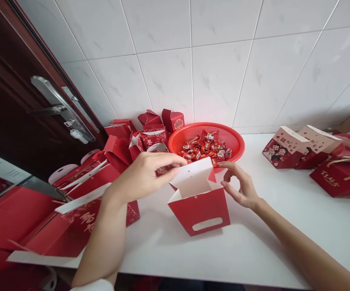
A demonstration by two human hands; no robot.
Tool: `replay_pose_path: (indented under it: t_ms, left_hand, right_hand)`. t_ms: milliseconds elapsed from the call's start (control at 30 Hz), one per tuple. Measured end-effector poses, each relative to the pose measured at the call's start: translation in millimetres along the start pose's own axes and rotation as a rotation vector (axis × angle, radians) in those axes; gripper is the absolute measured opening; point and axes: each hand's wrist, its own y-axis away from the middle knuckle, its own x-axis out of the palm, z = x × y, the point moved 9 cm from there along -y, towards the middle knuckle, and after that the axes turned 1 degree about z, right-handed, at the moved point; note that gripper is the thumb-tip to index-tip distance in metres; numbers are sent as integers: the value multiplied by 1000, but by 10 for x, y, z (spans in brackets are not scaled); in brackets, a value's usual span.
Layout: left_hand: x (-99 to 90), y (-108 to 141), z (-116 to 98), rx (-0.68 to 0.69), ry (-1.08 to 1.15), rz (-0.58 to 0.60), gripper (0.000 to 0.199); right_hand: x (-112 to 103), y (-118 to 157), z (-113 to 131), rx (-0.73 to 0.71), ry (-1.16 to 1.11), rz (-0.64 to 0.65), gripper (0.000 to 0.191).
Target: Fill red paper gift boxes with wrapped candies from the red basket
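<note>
A red paper gift box with a white inside stands on the white table in front of me, its top open and its back flap raised. A pale oval window shows on its near side. My left hand has its thumb and fingers at the left end of the raised flap, closed on it. At the box's right upper corner is my right hand, thumb and forefinger apart, the thumb tip at the rim. Behind the box sits a red plastic basket with several wrapped candies in it.
Red gift boxes crowd the left side, some with open tops. Several printed boxes stand at the right, one with a rope handle. A tiled wall closes off the back; a dark door is at the left.
</note>
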Motion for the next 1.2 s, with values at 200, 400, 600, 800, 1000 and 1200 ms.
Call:
replay_pose_path:
  t_ms: [200,400,600,800,1000,1200]
  left_hand:
    - [468,-136,-201,223,60,130,30]
    - [582,-179,-129,157,93,136,22]
    - [732,-164,-125,107,93,262,38]
    - [790,-117,-244,156,112,309,45]
    - [766,-132,-253,162,158,306,38]
    - [732,-161,-183,174,248,264,28]
  right_hand:
    - [-22,49,-57,166,-272,-63,37]
    - [58,75,-55,214,-394,-21,48]
    - [182,31,-9,311,-486,115,59]
    - [171,-33,67,346,-489,212,54]
    - [183,-20,117,321,-478,269,48]
    - [63,-10,-31,290,-481,111,51]
